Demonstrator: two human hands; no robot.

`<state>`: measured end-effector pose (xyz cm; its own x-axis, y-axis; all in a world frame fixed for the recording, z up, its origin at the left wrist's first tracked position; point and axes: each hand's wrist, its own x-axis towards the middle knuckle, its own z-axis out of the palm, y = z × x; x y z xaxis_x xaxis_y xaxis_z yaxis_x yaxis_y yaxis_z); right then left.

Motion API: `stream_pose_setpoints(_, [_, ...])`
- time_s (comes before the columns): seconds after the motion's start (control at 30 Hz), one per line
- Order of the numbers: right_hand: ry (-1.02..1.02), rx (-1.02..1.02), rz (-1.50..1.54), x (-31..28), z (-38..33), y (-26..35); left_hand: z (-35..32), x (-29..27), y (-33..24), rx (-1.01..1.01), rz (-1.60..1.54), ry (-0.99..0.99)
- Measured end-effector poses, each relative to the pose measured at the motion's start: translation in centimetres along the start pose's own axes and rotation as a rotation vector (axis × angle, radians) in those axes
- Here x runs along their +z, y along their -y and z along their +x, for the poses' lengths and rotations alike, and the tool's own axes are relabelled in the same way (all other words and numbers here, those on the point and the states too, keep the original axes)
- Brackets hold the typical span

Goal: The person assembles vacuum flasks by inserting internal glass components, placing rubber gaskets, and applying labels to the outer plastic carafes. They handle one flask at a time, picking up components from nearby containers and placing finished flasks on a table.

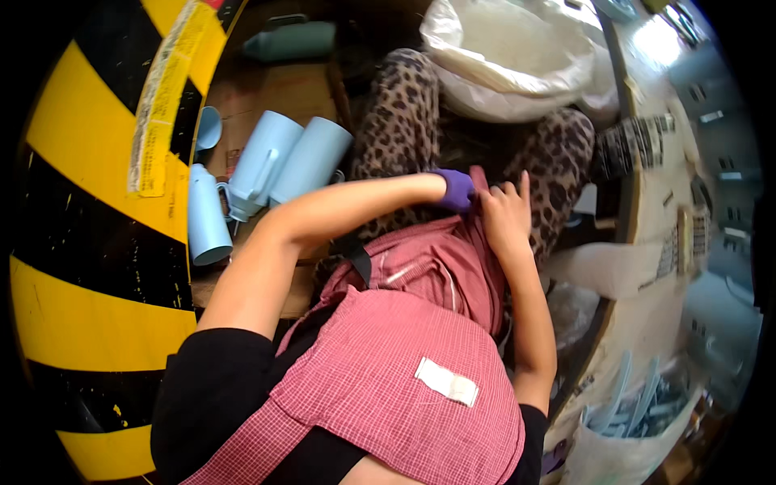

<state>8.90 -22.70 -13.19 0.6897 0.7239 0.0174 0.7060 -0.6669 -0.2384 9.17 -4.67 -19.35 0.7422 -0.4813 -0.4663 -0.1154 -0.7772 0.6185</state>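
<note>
Both my hands meet over my lap at the hem of a red checked apron [420, 323]. My left hand [457, 191], in a purple glove, is closed at a bunched fold of the cloth. Right beside it is my bare right hand [505, 214], pinching the same gathered apron cloth; one of its fingers sticks up. The fingertips of both hands are partly hidden by the fabric.
To the left, light blue jug-like cylinders [311, 158] with handles lie on cardboard [299, 89]. A yellow-black striped panel [105, 267] borders them. Ahead stands a white plastic-lined container [517, 97]. A bench [647, 242] runs along the right, near a bag of blue-grey parts [638, 420].
</note>
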Motion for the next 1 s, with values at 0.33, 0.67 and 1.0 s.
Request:
stream_pose_setpoints(0.33, [-0.559,0.595,0.883,-1.6,-1.4,-7.2,-20.4,-0.6,7.8,-0.077,-1.129,-1.487])
stream_pose_setpoints(0.67, [-0.499,-0.027,0.126,-3.2,0.5,-0.6,-18.9,18.8,25.2,-1.097,-0.425,-0.629])
stream_pose_setpoints(1.0, [-0.071,-0.114,0.203,-1.6,13.5,5.0,-19.9,21.2,25.3,-1.248,-0.283,-0.366])
